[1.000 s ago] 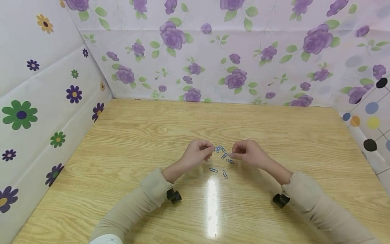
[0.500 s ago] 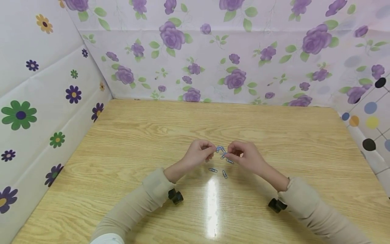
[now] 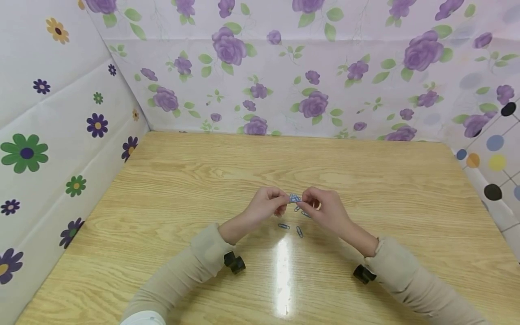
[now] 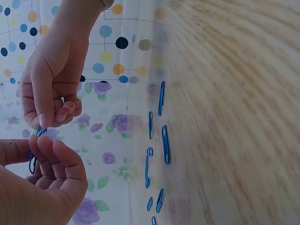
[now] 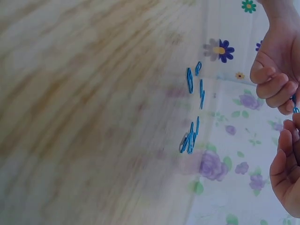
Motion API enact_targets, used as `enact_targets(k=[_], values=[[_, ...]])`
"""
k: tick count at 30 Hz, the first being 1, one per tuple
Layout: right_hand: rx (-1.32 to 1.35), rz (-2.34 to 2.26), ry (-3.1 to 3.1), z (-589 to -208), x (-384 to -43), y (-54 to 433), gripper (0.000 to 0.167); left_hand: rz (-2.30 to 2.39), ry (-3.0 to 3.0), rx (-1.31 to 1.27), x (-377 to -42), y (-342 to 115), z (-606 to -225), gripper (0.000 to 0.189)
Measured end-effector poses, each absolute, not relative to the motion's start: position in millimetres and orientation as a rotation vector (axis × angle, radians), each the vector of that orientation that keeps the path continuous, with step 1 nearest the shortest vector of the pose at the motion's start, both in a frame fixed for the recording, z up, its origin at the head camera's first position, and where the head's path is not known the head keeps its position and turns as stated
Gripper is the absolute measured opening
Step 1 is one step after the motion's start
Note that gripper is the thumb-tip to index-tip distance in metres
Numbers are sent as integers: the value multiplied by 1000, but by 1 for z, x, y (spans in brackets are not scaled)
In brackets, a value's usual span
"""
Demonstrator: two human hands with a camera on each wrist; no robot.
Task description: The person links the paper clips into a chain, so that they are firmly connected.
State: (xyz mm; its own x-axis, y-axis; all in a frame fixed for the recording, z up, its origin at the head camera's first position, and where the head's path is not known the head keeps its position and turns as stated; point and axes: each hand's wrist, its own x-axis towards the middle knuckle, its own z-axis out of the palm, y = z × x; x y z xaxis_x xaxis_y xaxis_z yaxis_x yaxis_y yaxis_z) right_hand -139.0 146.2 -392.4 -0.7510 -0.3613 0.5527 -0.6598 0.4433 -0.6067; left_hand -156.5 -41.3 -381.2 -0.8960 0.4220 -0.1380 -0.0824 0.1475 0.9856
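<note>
My left hand [image 3: 267,203] and right hand [image 3: 327,206] meet above the table, fingertips almost together. In the left wrist view, the left fingers pinch a blue paper clip [image 4: 32,162], its loop showing below the thumb. Just above it, the right thumb and fingers pinch another blue paper clip [image 4: 41,131]; the two clips overlap there, and fingertips hide whether they are linked. The right wrist view catches only a bit of blue wire between the hands at its edge. Several blue paper clips lie loose on the table below, including one clip [image 3: 284,226] and another clip [image 3: 299,231].
The wooden table [image 3: 195,180] stretches out around the hands. Behind it hangs a floral cloth [image 3: 276,81], with a flower-patterned cloth [image 3: 48,117] along the left side. Black wrist cameras sit under both sleeve cuffs.
My right hand has moved left toward the left hand, bringing its paper clip to the one held there. The left hand has stayed nearly still, as have the loose clips.
</note>
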Motion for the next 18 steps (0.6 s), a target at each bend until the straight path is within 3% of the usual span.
enact_targets(k=[18], values=[[819, 1163, -2332, -392, -139, 154, 16, 1765, 2038, 408, -156, -51, -380, 16]])
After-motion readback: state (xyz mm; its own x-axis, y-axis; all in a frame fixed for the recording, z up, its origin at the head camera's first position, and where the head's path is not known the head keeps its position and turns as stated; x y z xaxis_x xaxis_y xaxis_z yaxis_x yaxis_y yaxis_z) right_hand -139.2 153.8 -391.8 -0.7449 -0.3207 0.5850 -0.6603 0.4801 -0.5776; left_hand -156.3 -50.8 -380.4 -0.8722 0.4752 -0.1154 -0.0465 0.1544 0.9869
